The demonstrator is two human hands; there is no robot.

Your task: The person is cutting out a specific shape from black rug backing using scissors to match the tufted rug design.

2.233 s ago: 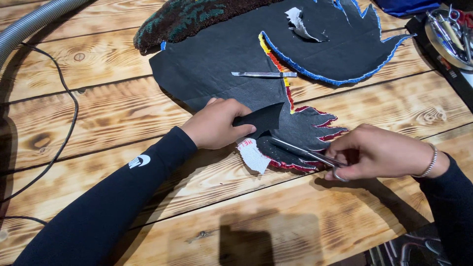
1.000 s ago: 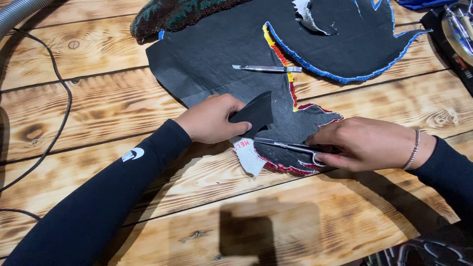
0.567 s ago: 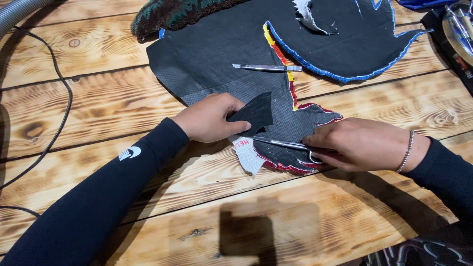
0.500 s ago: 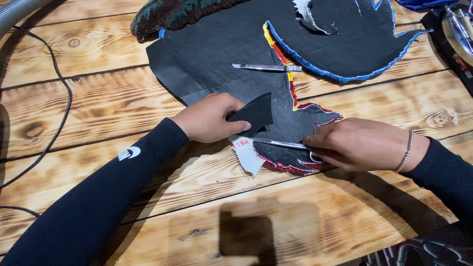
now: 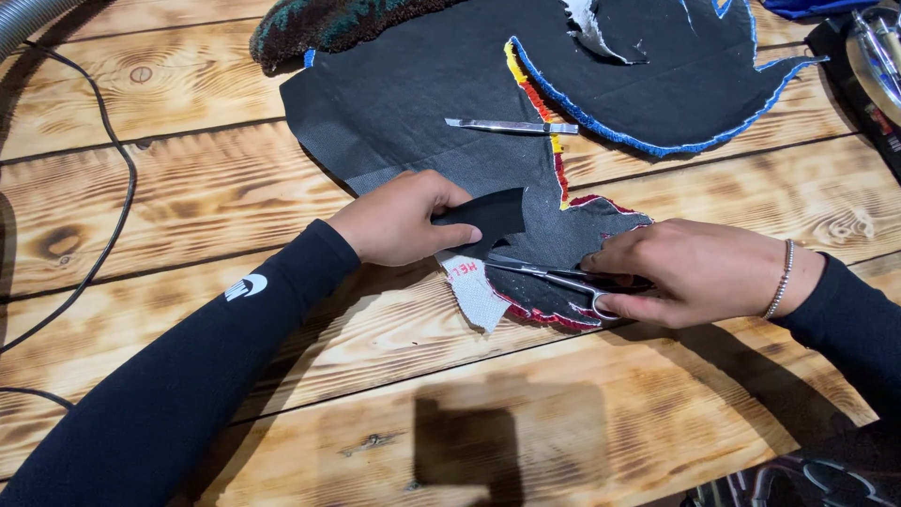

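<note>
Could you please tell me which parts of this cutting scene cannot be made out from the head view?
- Scissors: the handles are hidden inside the right hand.
- Left hand: its fingertips are tucked under the lifted black flap.
- Dark backing sheet: its tufted face lies turned down; only coloured edges show.
- Metal objects at top right: cut off by the frame edge.
- Cable: both ends run out of view.
</note>
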